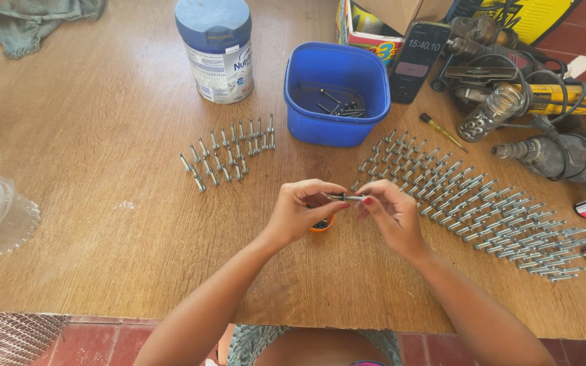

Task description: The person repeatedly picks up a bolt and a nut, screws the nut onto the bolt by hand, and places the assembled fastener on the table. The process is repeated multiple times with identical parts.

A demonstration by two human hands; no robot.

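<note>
Wooden table, left hand and right hand pinching one bolt between fingertips, wrists raised above orange cap

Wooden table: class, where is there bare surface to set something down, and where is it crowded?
Bare: the table left of the small bolt group, and the near edge below both hands. Crowded: right side, with bolt rows, power tools and blue tub.

One tin, one blue tub, one phone.

Both hands meet mid-table, left and right, fingertips pinched together, forearms angled inward.
</note>
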